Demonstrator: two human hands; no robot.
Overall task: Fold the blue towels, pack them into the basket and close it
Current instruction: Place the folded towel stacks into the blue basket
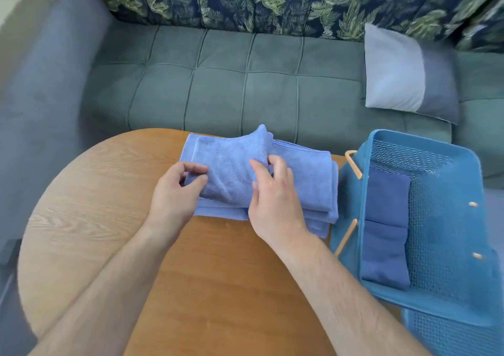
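1. Lower left and centre of the frame: wooden table, round-edged, with a green sofa across the upper frame behind it.
2. Left of centre: left hand, thumb and forefinger closed in a pinch on the left edge of the top towel, remaining fingers loosely curled behind.
3. Centre: top towel, light blue, stretched from hand to hand, long axis left to right, far right corner raised into a peak. Underneath, a stack of towels in the same light blue, folded flat and reaching further right.
4. Just right of centre: right hand, fingers curled over the towel's right edge with the thumb against the cloth. Gripping, not spread.
5. Deciding relation: towel between the two hands, one short end at each set of fingers. Likely a fold across the long axis, one end carried over to the other. Judged mid-fold, not finished.
6. Right of the frame: basket, open, just beside the stack; hard to tell whether touching. Inside, darker blue towels packed along its left wall, right half bare. Nearer the right hand, so packing probably a rightward move from the fingers.
7. Upper right: grey-and-white pillow on the sofa.
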